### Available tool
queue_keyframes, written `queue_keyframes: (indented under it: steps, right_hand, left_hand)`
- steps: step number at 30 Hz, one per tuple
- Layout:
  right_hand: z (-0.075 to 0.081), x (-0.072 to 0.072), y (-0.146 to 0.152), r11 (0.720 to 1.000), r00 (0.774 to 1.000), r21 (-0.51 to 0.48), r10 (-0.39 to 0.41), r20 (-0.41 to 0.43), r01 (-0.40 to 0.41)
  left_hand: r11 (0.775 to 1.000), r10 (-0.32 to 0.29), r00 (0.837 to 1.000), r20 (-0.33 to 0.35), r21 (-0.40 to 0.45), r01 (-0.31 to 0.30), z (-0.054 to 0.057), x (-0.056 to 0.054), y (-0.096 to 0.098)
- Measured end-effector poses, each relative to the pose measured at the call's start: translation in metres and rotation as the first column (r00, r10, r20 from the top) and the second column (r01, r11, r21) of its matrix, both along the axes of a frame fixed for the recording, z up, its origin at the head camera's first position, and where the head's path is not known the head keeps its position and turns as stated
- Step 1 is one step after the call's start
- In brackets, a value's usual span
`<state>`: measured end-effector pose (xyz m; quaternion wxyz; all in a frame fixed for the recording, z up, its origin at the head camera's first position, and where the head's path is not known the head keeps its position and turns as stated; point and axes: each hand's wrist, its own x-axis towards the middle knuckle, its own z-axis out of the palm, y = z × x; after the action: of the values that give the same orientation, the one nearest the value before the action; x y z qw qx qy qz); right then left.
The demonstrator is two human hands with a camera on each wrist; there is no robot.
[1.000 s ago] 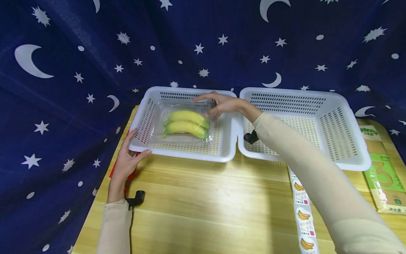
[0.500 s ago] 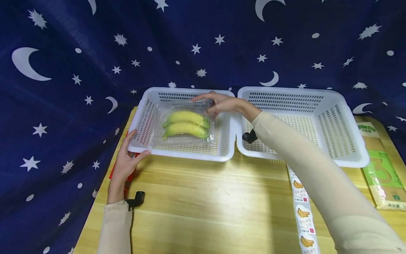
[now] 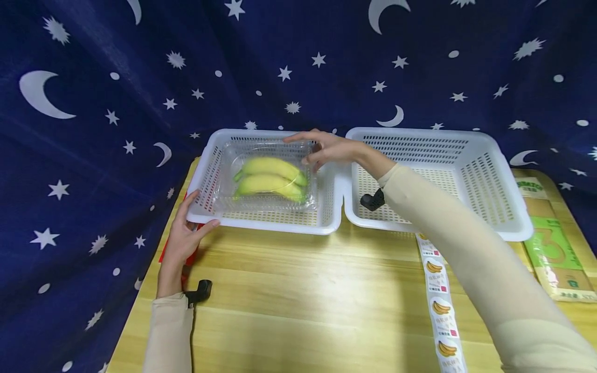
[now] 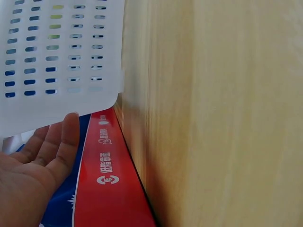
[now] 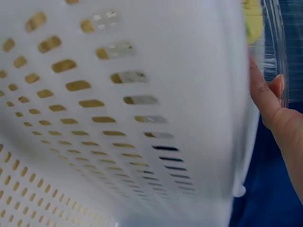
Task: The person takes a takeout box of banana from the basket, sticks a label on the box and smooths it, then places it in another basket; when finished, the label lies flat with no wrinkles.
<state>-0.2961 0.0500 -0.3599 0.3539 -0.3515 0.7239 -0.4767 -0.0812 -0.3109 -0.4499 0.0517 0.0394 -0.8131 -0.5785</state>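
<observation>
A clear plastic clamshell box (image 3: 224, 178) holding two yellow-green bananas (image 3: 268, 178) is inside the left white basket (image 3: 270, 227). My right hand (image 3: 328, 147) pinches the box's right edge, finger and thumb on either side of it; the right wrist view shows this hand (image 5: 284, 123) partly behind the basket walls. At the left basket's front left corner, my left hand (image 3: 182, 235) touches the rim, its thumb on the front side and fingers along the left side. The left wrist view shows fairly straight fingers (image 4: 70, 135) against the basket's outer corner.
A second white basket (image 3: 510, 207) stands close on the right. A strip of banana stickers (image 3: 440, 308) runs down the wooden table (image 3: 303, 300). Farther right lies a green-labelled package (image 3: 555, 243). A red package (image 4: 104, 165) lies beneath the left basket's corner.
The clamshell box with the bananas has risen slightly with my right hand. My left hand stays at the basket corner. The head view has shifted a little.
</observation>
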Motion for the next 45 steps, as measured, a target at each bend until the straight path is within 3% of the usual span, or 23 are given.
queue_keyframes:
  steps: [13,20,25,35,41,45]
  right_hand:
    - [0.033,0.035,0.038,0.999,0.996,0.009,-0.034,-0.081,0.035]
    - [0.038,0.067,0.063,0.995,0.983,-0.088,0.022,-0.185,-0.039]
    - [0.038,0.095,0.078,0.984,0.978,-0.16,0.047,-0.202,-0.081]
    - [0.017,0.155,0.113,0.973,0.978,-0.215,0.041,-0.206,-0.087]
    - [-0.004,0.197,0.133,0.966,0.992,-0.257,0.001,-0.127,-0.034]
    - [-0.018,0.22,0.144,0.944,0.997,-0.327,0.007,-0.07,-0.029]
  left_hand:
    - [1.0,0.007,1.0,0.002,0.013,-0.007,-0.002,0.0,-0.001]
    - [0.999,-0.002,1.0,0.0,0.035,0.002,-0.001,-0.001,0.0]
    - [1.0,-0.012,1.0,-0.014,0.022,0.012,-0.002,-0.002,-0.002]
    - [0.999,0.011,1.0,-0.001,0.032,-0.011,0.0,0.001,0.002]
    - [0.999,0.023,1.0,0.001,0.034,-0.023,-0.002,0.003,0.002]
    - [0.998,0.028,1.0,-0.01,0.048,-0.027,-0.002,0.002,0.002]
